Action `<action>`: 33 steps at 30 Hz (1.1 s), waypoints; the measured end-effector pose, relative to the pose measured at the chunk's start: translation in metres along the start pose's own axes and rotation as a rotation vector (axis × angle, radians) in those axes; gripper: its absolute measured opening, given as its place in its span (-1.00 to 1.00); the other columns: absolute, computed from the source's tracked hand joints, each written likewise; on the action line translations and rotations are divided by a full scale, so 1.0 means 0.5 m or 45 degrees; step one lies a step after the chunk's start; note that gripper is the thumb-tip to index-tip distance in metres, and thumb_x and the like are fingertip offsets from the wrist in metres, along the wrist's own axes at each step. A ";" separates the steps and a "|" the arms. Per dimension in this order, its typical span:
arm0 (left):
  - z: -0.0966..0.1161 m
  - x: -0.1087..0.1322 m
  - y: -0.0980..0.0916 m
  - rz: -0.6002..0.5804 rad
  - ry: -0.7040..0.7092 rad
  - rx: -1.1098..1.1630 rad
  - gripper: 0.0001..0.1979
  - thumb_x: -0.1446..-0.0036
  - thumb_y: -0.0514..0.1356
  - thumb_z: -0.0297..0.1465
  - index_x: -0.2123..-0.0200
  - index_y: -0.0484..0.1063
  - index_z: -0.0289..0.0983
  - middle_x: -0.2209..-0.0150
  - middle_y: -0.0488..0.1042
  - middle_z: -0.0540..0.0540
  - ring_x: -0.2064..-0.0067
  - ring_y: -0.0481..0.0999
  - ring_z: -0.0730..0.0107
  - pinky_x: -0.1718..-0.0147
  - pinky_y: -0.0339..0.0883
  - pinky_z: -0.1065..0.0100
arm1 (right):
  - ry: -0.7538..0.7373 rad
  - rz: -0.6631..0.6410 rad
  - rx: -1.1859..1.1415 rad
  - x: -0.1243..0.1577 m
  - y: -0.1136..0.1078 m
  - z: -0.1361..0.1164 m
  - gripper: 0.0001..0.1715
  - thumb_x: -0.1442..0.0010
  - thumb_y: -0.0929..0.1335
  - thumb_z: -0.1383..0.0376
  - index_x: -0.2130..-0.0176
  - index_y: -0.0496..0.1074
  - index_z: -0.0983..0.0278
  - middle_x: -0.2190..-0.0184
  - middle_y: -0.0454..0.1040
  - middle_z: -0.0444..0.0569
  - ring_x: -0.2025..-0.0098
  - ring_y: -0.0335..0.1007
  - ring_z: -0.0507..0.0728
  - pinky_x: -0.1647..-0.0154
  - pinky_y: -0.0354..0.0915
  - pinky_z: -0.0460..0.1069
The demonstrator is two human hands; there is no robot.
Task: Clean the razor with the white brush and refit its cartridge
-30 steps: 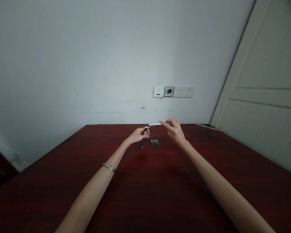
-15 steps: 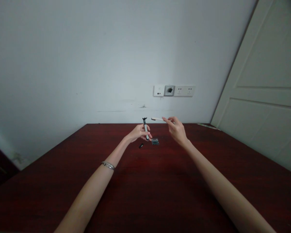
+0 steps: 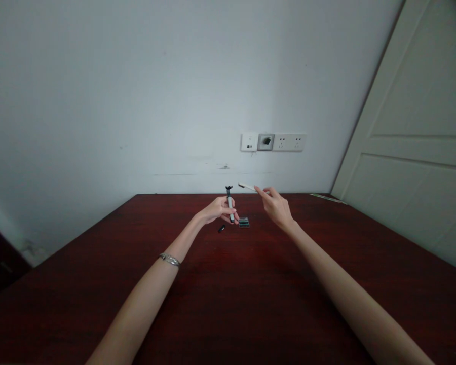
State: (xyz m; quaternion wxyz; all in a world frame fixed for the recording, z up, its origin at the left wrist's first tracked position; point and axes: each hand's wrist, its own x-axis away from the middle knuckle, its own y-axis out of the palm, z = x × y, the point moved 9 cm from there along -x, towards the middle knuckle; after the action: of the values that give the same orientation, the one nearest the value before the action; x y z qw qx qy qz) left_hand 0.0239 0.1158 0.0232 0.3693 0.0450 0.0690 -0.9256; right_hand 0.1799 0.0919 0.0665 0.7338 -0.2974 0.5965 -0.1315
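My left hand (image 3: 217, 209) is closed round a razor handle (image 3: 230, 204), pale grip with a dark forked top, held nearly upright. No blade head shows clearly on that top. Pinched in the fingers of my right hand (image 3: 276, 207) is a white toothbrush (image 3: 249, 187), its dark-bristled head pointing left toward the razor's top without touching it. On the table just right of my left fingers lies a small clear case (image 3: 243, 222) with dark and greenish strips in it. A small black piece (image 3: 221, 228), perhaps a razor head, lies below my left hand.
The dark red wooden table (image 3: 228, 289) reaches back to a pale wall (image 3: 175, 101). Sockets and switches (image 3: 272, 142) are set in the wall above the table's far edge. A pale panelled door (image 3: 414, 147) stands at the right.
The razor handle and my left hand have shifted very slightly right and down. The toothbrush has tilted a little, its head now higher than its handle.
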 end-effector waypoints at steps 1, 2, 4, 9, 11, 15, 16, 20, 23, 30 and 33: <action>-0.005 -0.001 0.001 -0.003 -0.013 -0.002 -0.68 0.03 0.27 -0.41 0.32 0.13 -0.30 0.42 0.53 -0.20 0.41 0.57 0.23 0.46 0.44 0.29 | 0.016 -0.026 0.002 -0.001 0.000 -0.003 -0.46 -0.26 0.12 0.38 -0.19 0.18 0.07 0.12 0.38 0.00 0.39 0.31 0.03 0.51 0.12 -0.11; -0.011 -0.003 0.003 -0.008 -0.025 -0.003 -0.67 0.03 0.27 -0.41 0.32 0.13 -0.30 0.43 0.53 -0.20 0.42 0.57 0.23 0.45 0.44 0.29 | 0.016 -0.055 0.000 -0.004 -0.001 -0.010 -0.47 -0.27 0.11 0.34 -0.20 0.15 0.06 0.11 0.37 0.00 0.40 0.31 0.03 0.53 0.11 -0.11; -0.021 -0.007 0.006 -0.016 -0.037 -0.002 -0.67 0.04 0.27 -0.40 0.32 0.13 -0.30 0.43 0.53 -0.20 0.42 0.57 0.22 0.45 0.44 0.28 | -0.013 -0.122 -0.009 -0.010 -0.003 -0.031 -0.46 -0.28 0.10 0.30 -0.23 0.10 0.06 0.11 0.37 0.00 0.41 0.31 0.03 0.52 0.10 -0.11; -0.037 -0.010 0.002 -0.009 -0.053 0.005 -0.68 0.03 0.27 -0.39 0.32 0.14 -0.30 0.43 0.53 -0.19 0.41 0.57 0.21 0.44 0.44 0.27 | 0.019 -0.286 0.024 -0.018 -0.003 -0.059 -0.45 -0.31 0.08 0.26 -0.26 0.02 0.04 0.25 0.40 -0.01 0.44 0.32 0.05 0.49 0.09 -0.09; -0.041 -0.010 -0.001 -0.004 -0.059 0.007 -0.68 0.03 0.27 -0.38 0.32 0.13 -0.30 0.43 0.53 -0.19 0.41 0.57 0.21 0.44 0.44 0.27 | 0.048 -0.334 0.050 -0.019 -0.003 -0.059 -0.46 -0.32 0.06 0.20 -0.26 -0.01 0.00 0.26 0.40 -0.02 0.43 0.33 0.05 0.48 0.09 -0.09; -0.043 -0.011 -0.003 0.016 -0.064 0.002 -0.67 0.03 0.27 -0.38 0.32 0.14 -0.30 0.44 0.53 -0.19 0.41 0.57 0.20 0.44 0.44 0.26 | 0.028 -0.404 0.041 -0.020 -0.005 -0.064 -0.46 -0.33 0.01 0.11 -0.27 -0.11 -0.06 0.23 0.43 -0.04 0.38 0.36 0.07 0.44 0.11 -0.09; -0.042 -0.011 -0.002 0.017 -0.061 0.001 -0.68 0.03 0.27 -0.38 0.33 0.14 -0.30 0.44 0.53 -0.19 0.41 0.57 0.20 0.44 0.44 0.26 | 0.013 -0.430 0.036 -0.019 -0.002 -0.066 -0.46 -0.33 0.01 0.12 -0.27 -0.14 -0.08 0.22 0.43 -0.05 0.37 0.36 0.06 0.43 0.12 -0.10; -0.041 -0.010 0.000 0.014 -0.067 -0.009 -0.68 0.03 0.28 -0.38 0.33 0.14 -0.30 0.44 0.52 -0.19 0.41 0.57 0.20 0.44 0.45 0.26 | -0.004 -0.488 0.035 -0.012 0.016 -0.055 -0.45 -0.33 0.04 0.17 -0.27 -0.16 -0.08 0.20 0.47 -0.06 0.35 0.38 0.06 0.41 0.13 -0.10; -0.043 -0.009 -0.003 0.020 -0.072 -0.012 -0.67 0.05 0.28 -0.38 0.33 0.14 -0.30 0.46 0.52 -0.18 0.43 0.57 0.21 0.46 0.45 0.27 | 0.014 -0.438 0.022 -0.007 0.021 -0.038 -0.46 -0.32 0.07 0.18 -0.26 -0.07 -0.05 0.27 0.49 -0.06 0.38 0.37 0.05 0.43 0.11 -0.11; -0.043 -0.009 -0.001 0.027 -0.082 0.000 -0.68 0.03 0.28 -0.37 0.34 0.14 -0.30 0.44 0.53 -0.18 0.42 0.57 0.21 0.45 0.45 0.26 | -0.011 -0.316 -0.085 -0.015 0.002 -0.052 -0.50 -0.31 0.11 0.16 -0.22 0.07 -0.07 0.29 0.49 -0.09 0.38 0.37 0.03 0.49 0.07 -0.12; -0.041 -0.006 0.001 0.018 -0.092 0.007 -0.67 0.04 0.28 -0.38 0.33 0.13 -0.30 0.45 0.52 -0.18 0.42 0.57 0.20 0.45 0.45 0.27 | -0.002 -0.339 -0.097 -0.012 0.011 -0.044 -0.51 -0.30 0.12 0.16 -0.20 0.10 -0.07 0.31 0.48 -0.09 0.40 0.35 0.02 0.51 0.05 -0.13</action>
State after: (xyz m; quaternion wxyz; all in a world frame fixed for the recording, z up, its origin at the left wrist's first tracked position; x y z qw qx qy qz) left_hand 0.0273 0.1209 0.0035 0.3782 0.0132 0.0526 -0.9242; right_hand 0.1563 0.0935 0.0654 0.6985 -0.4015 0.5558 -0.2049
